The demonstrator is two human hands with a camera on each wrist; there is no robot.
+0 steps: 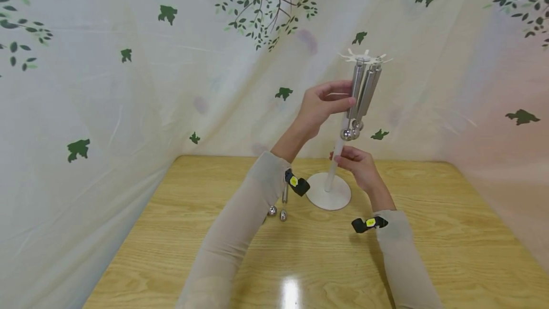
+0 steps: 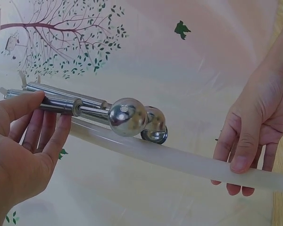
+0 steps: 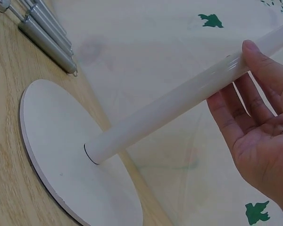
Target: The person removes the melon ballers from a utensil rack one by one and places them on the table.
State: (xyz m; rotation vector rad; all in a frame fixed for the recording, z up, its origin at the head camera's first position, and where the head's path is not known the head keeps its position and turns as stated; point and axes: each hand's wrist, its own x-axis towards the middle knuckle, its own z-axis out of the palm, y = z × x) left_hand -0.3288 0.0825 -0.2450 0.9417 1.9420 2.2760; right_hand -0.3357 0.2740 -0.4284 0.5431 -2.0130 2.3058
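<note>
A white stand with a round base (image 1: 317,198), an upright pole (image 1: 332,175) and a ring of hooks (image 1: 365,56) stands tilted in the head view. Several steel melon ballers (image 1: 370,90) hang from the hooks, their round scoops (image 2: 128,117) lowest. My left hand (image 1: 316,108) pinches the handle of one hanging melon baller (image 2: 61,104) between thumb and fingers. Below it, my right hand (image 1: 362,168) grips the pole, with the thumb on one side and the fingers on the other in the right wrist view.
More steel utensils (image 1: 284,213) lie on the wooden table (image 1: 429,232), left of the base and partly hidden by my left sleeve. Their handles (image 3: 46,46) show in the right wrist view. A cloth backdrop (image 1: 240,108) with printed leaves and birds hangs behind the table.
</note>
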